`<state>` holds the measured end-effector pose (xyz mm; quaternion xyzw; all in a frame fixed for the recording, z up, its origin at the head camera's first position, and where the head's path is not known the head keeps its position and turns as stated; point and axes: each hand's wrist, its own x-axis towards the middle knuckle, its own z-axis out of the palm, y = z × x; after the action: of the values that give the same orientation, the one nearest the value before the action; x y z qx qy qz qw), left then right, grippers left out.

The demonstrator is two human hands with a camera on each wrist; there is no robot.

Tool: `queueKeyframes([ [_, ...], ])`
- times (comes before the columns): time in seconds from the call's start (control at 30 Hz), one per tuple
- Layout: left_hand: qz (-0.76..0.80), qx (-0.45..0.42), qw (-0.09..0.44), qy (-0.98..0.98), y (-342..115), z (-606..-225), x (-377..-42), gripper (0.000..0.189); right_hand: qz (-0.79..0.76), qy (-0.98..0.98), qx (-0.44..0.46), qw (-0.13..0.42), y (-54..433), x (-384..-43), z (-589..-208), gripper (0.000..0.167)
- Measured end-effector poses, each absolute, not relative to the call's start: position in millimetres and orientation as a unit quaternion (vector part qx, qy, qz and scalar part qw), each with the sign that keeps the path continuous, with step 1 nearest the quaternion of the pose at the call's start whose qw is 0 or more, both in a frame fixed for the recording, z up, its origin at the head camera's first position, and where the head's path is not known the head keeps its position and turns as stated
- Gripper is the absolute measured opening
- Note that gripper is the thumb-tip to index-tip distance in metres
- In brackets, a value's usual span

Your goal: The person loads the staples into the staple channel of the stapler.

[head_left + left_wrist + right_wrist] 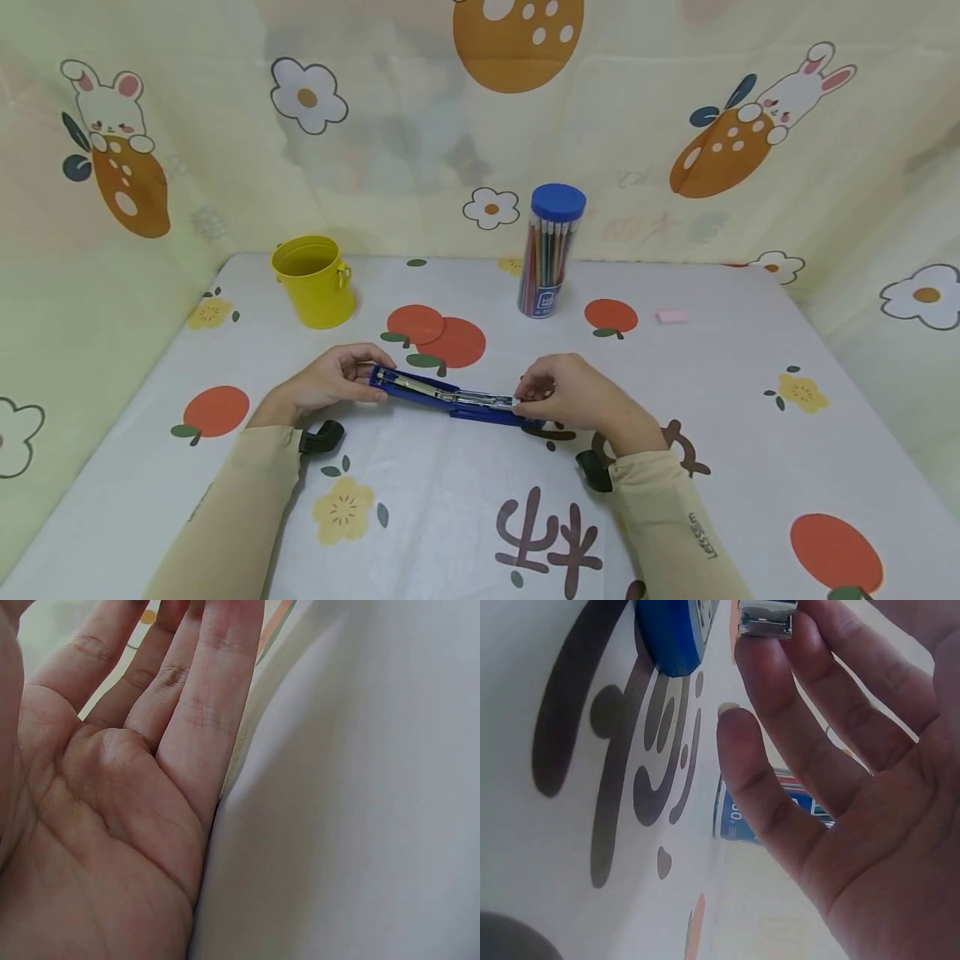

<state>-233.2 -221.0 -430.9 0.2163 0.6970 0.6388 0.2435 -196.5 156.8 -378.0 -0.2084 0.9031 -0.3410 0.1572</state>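
Observation:
A blue stapler (pixel 423 389) lies spread wide in the head view, with its long metal magazine (pixel 480 399) exposed. My left hand (pixel 330 383) grips the stapler's left end between thumb and fingers. In the left wrist view, only the palm and fingers (pixel 202 697) show, beside the white tabletop. At the other end, my right hand (pixel 577 396) pinches the metal part with thumb and forefinger. The right wrist view has the squared metal end (pixel 767 620) at the fingertips, apart from the rounded blue base (pixel 671 637).
Behind the left hand stands a yellow bucket (pixel 315 287). A clear tube of pencils with a blue lid (pixel 558 202) is upright at the back, and a pink eraser-like block (pixel 671 317) lies to its right. A patterned cloth (pixel 405 167) hangs behind the table.

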Motion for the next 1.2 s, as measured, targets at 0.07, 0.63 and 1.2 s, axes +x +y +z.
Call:
queueKeyframes([
  [0.07, 0.639, 0.217, 0.244, 0.696, -221.0, -431.1, -233.3, 0.04, -0.339, 0.904, -0.208, 0.157, 157.1, -196.6, -377.5, 0.008],
  [0.63, 0.645, 0.221, 0.244, 0.69, -221.3, -430.4, -233.4, 0.04, -0.313, 0.898, -0.276, 0.137, 162.2, -199.3, -379.9, 0.01],
  [1.2, 0.646, 0.217, 0.236, 0.693, -222.6, -432.3, -233.0, 0.045, -0.423, 0.86, -0.216, 0.188, 176.3, -202.7, -385.0, 0.076],
])
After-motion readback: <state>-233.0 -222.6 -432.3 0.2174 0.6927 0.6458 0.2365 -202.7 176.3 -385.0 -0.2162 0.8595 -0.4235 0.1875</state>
